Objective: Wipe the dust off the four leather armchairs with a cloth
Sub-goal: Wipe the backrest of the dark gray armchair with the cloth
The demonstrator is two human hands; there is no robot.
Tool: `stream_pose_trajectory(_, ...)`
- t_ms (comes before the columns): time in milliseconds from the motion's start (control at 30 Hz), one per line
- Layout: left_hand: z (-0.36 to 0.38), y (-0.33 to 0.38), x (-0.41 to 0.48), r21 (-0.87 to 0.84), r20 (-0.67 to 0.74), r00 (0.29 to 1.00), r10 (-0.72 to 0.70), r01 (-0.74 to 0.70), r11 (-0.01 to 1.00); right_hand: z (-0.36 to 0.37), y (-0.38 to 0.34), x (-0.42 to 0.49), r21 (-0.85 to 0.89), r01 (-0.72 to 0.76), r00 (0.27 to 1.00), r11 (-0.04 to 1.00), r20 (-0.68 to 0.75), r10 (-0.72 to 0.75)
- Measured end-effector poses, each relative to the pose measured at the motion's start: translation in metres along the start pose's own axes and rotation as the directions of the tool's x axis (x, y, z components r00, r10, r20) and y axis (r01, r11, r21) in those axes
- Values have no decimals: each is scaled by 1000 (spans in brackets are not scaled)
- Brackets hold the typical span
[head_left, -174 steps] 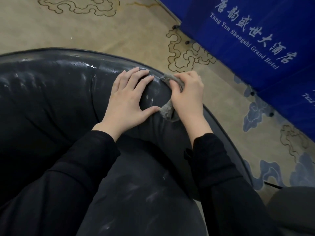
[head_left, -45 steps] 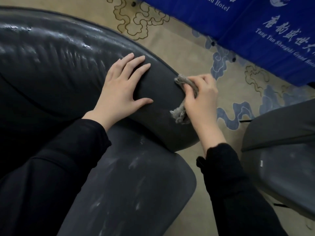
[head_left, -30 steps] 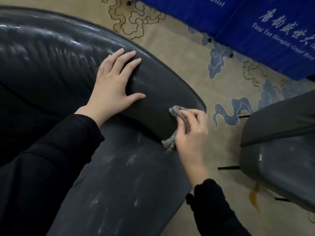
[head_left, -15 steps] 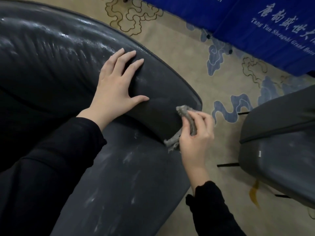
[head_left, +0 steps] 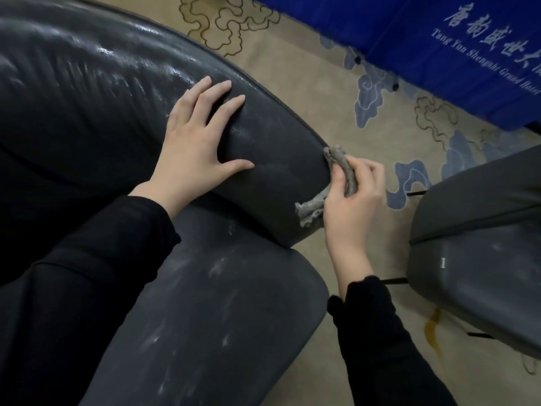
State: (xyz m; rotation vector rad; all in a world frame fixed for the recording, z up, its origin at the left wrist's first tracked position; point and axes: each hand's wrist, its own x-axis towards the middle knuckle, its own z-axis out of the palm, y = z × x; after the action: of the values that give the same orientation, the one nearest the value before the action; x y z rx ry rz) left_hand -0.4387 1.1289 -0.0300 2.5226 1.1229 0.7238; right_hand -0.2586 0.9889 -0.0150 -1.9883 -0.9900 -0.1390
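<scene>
A black leather armchair (head_left: 87,92) fills the left of the view, its curved backrest ending in a rounded arm tip at the middle. Its seat cushion (head_left: 210,312) below shows pale dust smears. My left hand (head_left: 196,148) lies flat on the arm with fingers spread, holding nothing. My right hand (head_left: 351,200) is closed around a crumpled grey cloth (head_left: 341,168), pressed against the outer end of the arm; a loose tail of the cloth hangs below my palm. A second grey armchair (head_left: 480,253) stands at the right edge.
Beige carpet (head_left: 322,92) with blue and brown cloud patterns lies between the two chairs. A blue banner (head_left: 456,45) with white lettering stands along the top right. Thin black chair legs (head_left: 393,280) stick out under the right chair. A yellow stain (head_left: 433,326) marks the carpet.
My right hand has slid with the cloth from the top of the arm down around its rounded end, then slightly up its outer edge. My left hand has stayed flat on the arm.
</scene>
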Motion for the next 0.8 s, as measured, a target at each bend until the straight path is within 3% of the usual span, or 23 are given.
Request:
stream_pose_trajectory(233,1,-2,-1,18,10,1000,11,-11,1000,15,-20,-36,-10,166,983,986,80,-165)
stream_pose_trajectory(367,-2,-5,-3,37,33,998,50,-51,998,24,-31,-9,-34,177,984,984,14,-177)
stream_pose_trajectory(500,-10,-8,-10,52,53,994,93,-95,994,30,-34,-27,-60,231,967,971,128,-222)
stream_pose_trajectory(633,-19,-13,-34,64,62,993,100,-104,992,28,-40,-52,0,164,964,986,210,-160)
stream_pose_trajectory(800,-31,-24,-92,58,66,997,-26,22,998,32,-62,-68,63,129,943,990,300,-142)
